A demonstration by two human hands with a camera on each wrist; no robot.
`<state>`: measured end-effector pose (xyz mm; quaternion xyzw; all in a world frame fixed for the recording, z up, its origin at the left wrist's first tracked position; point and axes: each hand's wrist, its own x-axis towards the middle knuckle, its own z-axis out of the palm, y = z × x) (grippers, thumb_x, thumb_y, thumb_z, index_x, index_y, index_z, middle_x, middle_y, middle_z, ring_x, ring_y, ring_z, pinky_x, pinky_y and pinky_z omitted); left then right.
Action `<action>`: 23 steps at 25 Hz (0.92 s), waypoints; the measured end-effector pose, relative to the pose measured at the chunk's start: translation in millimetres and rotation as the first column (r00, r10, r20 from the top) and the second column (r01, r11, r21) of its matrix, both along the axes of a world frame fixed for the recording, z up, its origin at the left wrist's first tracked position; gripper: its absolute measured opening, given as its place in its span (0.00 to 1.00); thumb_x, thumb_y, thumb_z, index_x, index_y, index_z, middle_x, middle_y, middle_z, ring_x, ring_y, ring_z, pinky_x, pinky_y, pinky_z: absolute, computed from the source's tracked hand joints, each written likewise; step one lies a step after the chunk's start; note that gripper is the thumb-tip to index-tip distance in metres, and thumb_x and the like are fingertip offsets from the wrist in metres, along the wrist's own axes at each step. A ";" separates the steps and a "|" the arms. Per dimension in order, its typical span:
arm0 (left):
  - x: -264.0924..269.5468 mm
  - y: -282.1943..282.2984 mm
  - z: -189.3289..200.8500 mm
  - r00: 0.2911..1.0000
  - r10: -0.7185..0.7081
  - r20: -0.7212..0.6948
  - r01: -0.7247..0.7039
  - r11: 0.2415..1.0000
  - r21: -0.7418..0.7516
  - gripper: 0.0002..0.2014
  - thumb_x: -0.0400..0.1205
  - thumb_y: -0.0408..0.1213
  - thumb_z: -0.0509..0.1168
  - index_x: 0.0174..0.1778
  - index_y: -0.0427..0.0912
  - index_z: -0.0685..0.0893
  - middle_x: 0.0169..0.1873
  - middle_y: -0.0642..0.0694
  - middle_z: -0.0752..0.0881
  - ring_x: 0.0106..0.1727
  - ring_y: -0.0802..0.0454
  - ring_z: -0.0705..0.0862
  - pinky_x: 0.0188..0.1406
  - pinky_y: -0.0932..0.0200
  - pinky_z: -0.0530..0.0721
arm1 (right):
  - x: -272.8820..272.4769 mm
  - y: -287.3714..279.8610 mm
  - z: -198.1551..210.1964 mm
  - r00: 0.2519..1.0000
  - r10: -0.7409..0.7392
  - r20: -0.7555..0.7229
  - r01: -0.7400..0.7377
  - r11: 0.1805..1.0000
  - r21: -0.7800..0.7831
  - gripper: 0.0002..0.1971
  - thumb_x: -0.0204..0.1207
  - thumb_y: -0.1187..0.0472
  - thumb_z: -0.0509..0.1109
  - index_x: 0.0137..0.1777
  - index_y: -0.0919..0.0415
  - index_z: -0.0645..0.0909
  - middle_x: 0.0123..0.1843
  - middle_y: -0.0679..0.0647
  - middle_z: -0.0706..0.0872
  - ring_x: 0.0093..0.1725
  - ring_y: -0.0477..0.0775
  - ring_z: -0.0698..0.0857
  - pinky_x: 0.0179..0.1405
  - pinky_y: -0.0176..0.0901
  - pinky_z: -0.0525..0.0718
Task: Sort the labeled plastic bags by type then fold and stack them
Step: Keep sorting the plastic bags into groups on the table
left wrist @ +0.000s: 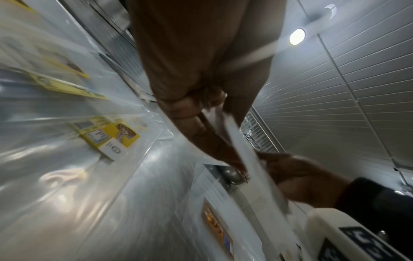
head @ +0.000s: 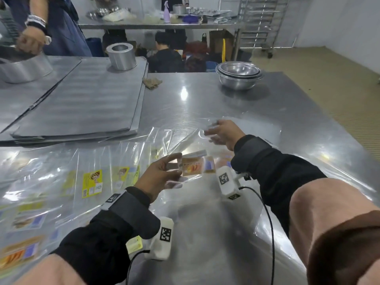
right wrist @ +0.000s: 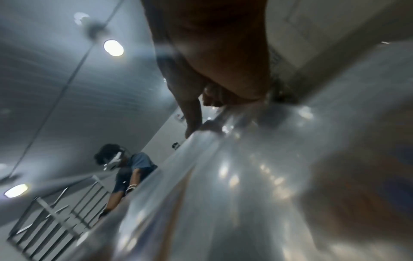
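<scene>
I hold a clear plastic bag with an orange label [head: 192, 167] up over the steel table [head: 267, 112]. My left hand [head: 176, 167] pinches its near edge beside the label. My right hand [head: 213, 134] grips its far edge, fingers showing through the film. In the left wrist view my left hand [left wrist: 201, 106] curls on the bag's edge [left wrist: 241, 150], and the right hand [left wrist: 301, 176] is beyond it. The right wrist view is blurred; curled fingers [right wrist: 212, 98] meet the plastic [right wrist: 223, 176]. Yellow-labelled bags [head: 92, 182] lie spread on the left, orange-and-blue ones [head: 26, 221] nearer me.
Flat metal trays [head: 82, 103] are stacked at the left back with a metal ring [head: 121, 56] on them. Nested steel bowls [head: 238, 75] stand far right. Another person [head: 51, 27] works at the far left. A crumpled cloth [head: 152, 82] lies by the trays.
</scene>
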<state>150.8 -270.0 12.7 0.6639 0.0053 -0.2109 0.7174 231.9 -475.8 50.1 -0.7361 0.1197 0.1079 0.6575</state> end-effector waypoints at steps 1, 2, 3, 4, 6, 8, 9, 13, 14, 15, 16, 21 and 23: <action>4.3 -1.4 2.6 0.999 0.021 0.032 -0.020 1.000 -0.020 0.24 0.80 0.22 0.62 0.73 0.42 0.73 0.52 0.42 0.85 0.37 0.49 0.89 0.31 0.61 0.87 | 3.0 1.8 8.3 0.991 0.003 0.131 0.000 1.000 -0.022 0.09 0.76 0.73 0.69 0.53 0.63 0.77 0.42 0.57 0.84 0.30 0.51 0.81 0.26 0.34 0.81; 9.9 -3.2 5.6 0.995 0.047 0.083 -0.043 0.998 -0.056 0.25 0.80 0.23 0.63 0.73 0.43 0.73 0.55 0.41 0.85 0.38 0.49 0.89 0.33 0.61 0.87 | 4.9 2.2 19.0 0.958 0.007 0.286 -0.004 1.000 -0.010 0.11 0.76 0.73 0.67 0.56 0.62 0.77 0.43 0.58 0.84 0.30 0.51 0.81 0.27 0.36 0.81; 16.2 -5.6 8.6 0.988 0.068 0.140 -0.055 0.994 -0.096 0.25 0.80 0.25 0.63 0.73 0.45 0.73 0.56 0.42 0.85 0.39 0.48 0.90 0.34 0.61 0.87 | 4.9 0.7 30.9 0.902 0.010 0.431 -0.020 1.000 0.019 0.13 0.77 0.73 0.67 0.58 0.60 0.77 0.44 0.57 0.85 0.31 0.50 0.82 0.30 0.37 0.81; 21.5 -7.6 11.2 0.979 0.080 0.188 -0.056 0.990 -0.126 0.25 0.79 0.27 0.64 0.72 0.47 0.74 0.56 0.44 0.86 0.41 0.47 0.90 0.36 0.60 0.86 | 1.9 -2.1 42.0 0.839 0.006 0.544 -0.047 0.997 0.061 0.14 0.77 0.74 0.66 0.58 0.57 0.78 0.43 0.54 0.87 0.32 0.49 0.83 0.33 0.39 0.82; 34.8 -13.8 12.8 0.975 0.064 0.215 -0.034 0.990 -0.139 0.23 0.78 0.27 0.65 0.69 0.50 0.76 0.52 0.48 0.88 0.41 0.48 0.90 0.38 0.61 0.86 | -3.6 -13.8 52.4 0.756 -0.003 0.655 -0.074 0.993 0.090 0.17 0.77 0.74 0.66 0.58 0.53 0.79 0.41 0.48 0.89 0.35 0.48 0.85 0.37 0.42 0.84; 45.1 -21.7 5.3 0.989 0.002 0.146 0.011 0.996 -0.089 0.22 0.79 0.26 0.65 0.68 0.48 0.77 0.49 0.46 0.87 0.38 0.52 0.89 0.37 0.63 0.86 | -6.9 -31.1 36.1 0.794 -0.046 0.606 0.010 0.998 0.062 0.15 0.78 0.74 0.66 0.59 0.57 0.79 0.42 0.49 0.89 0.35 0.48 0.86 0.36 0.42 0.85; 47.7 -26.3 -1.3 0.996 -0.030 0.085 0.035 0.998 -0.057 0.21 0.80 0.26 0.65 0.68 0.46 0.77 0.48 0.45 0.86 0.35 0.53 0.89 0.36 0.63 0.86 | -7.2 -40.9 20.2 0.843 -0.104 0.528 0.090 0.995 0.053 0.14 0.78 0.73 0.66 0.60 0.61 0.79 0.42 0.51 0.88 0.34 0.49 0.86 0.34 0.42 0.86; 50.3 -40.5 -26.2 0.993 0.031 -0.114 -0.025 0.998 0.060 0.16 0.83 0.25 0.62 0.67 0.35 0.78 0.40 0.45 0.81 0.25 0.57 0.85 0.24 0.68 0.83 | -0.8 -80.1 -53.7 0.903 -0.420 0.087 0.413 0.907 0.083 0.12 0.77 0.76 0.64 0.57 0.65 0.74 0.46 0.61 0.84 0.35 0.56 0.84 0.24 0.40 0.86; 52.2 -40.2 -29.7 0.988 0.093 -0.124 -0.081 0.992 0.097 0.17 0.83 0.23 0.60 0.68 0.31 0.77 0.41 0.44 0.81 0.24 0.54 0.83 0.20 0.69 0.81 | 1.2 -87.1 -65.7 0.881 -0.473 0.024 0.471 0.880 0.061 0.12 0.76 0.77 0.65 0.54 0.63 0.73 0.48 0.62 0.80 0.35 0.56 0.83 0.20 0.38 0.84; 55.4 -38.1 -32.3 0.980 0.163 -0.118 -0.148 0.981 0.126 0.18 0.83 0.20 0.57 0.70 0.28 0.75 0.45 0.40 0.81 0.26 0.52 0.81 0.18 0.69 0.79 | 2.2 -92.3 -73.3 0.865 -0.502 -0.019 0.502 0.865 0.009 0.14 0.74 0.77 0.67 0.56 0.64 0.72 0.51 0.63 0.77 0.34 0.54 0.81 0.17 0.34 0.81; 58.9 -35.0 -34.0 0.969 0.227 -0.099 -0.213 0.968 0.136 0.20 0.83 0.18 0.55 0.72 0.27 0.72 0.53 0.36 0.80 0.29 0.49 0.80 0.18 0.69 0.80 | 2.2 -95.9 -77.9 0.859 -0.509 -0.045 0.507 0.860 -0.060 0.20 0.74 0.75 0.70 0.63 0.67 0.69 0.54 0.63 0.74 0.35 0.54 0.80 0.16 0.33 0.78; 70.3 -38.2 -14.2 0.919 0.374 0.123 -0.385 0.919 0.087 0.25 0.84 0.21 0.53 0.78 0.35 0.64 0.73 0.33 0.70 0.25 0.57 0.85 0.25 0.69 0.84 | -2.5 -97.3 -67.5 0.914 -0.391 0.112 0.401 0.821 -0.407 0.26 0.75 0.57 0.74 0.67 0.69 0.72 0.66 0.65 0.76 0.61 0.61 0.78 0.60 0.49 0.77; 70.6 -57.9 3.0 0.915 0.326 0.238 -0.349 0.935 0.059 0.24 0.85 0.24 0.54 0.78 0.38 0.65 0.75 0.36 0.69 0.24 0.62 0.85 0.26 0.69 0.84 | -13.6 -89.3 -50.2 0.969 -0.246 0.032 0.247 0.950 -0.190 0.19 0.79 0.51 0.68 0.60 0.66 0.76 0.60 0.62 0.80 0.53 0.56 0.80 0.53 0.45 0.81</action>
